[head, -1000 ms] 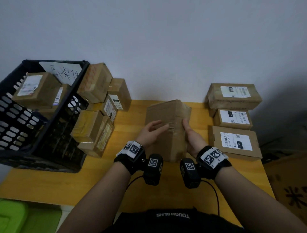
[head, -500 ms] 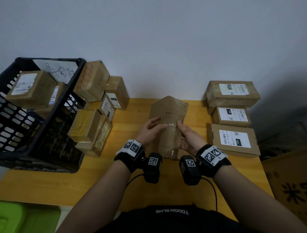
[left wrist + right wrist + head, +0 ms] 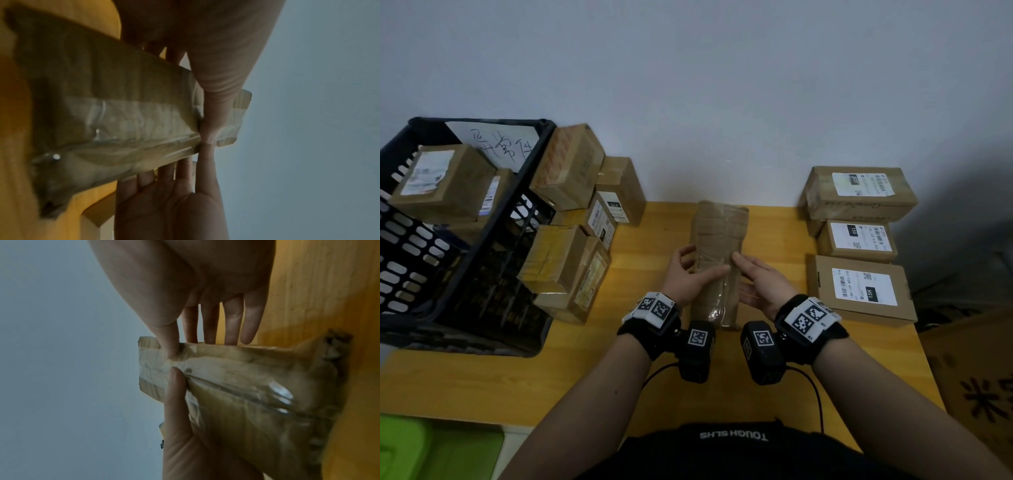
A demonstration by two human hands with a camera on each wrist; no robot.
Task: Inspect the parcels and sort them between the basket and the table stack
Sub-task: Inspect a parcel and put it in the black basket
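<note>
A brown cardboard parcel (image 3: 719,236) stands on its near end on the wooden table (image 3: 585,377), its narrow taped side facing me. My left hand (image 3: 688,274) holds its left side, thumb on the tape and fingers behind. My right hand (image 3: 760,277) holds the right side the same way, and the two thumb tips nearly meet on the tape. The left wrist view shows the parcel (image 3: 123,113) blurred, with my left hand (image 3: 216,105) above and my right hand (image 3: 170,203) below. In the right wrist view the parcel (image 3: 246,394) lies between my right hand (image 3: 205,288) and my left hand (image 3: 185,443).
A black plastic basket (image 3: 410,260) at the left holds labelled boxes and a handwritten sheet. Several boxes (image 3: 565,260) are piled against its right side. Three labelled boxes (image 3: 859,291) lie at the table's right edge. A carton stands on the floor at the far right.
The parcel has turned between my hands, from its broad face to its narrow taped side facing me. Both thumbs have come onto the taped seam.
</note>
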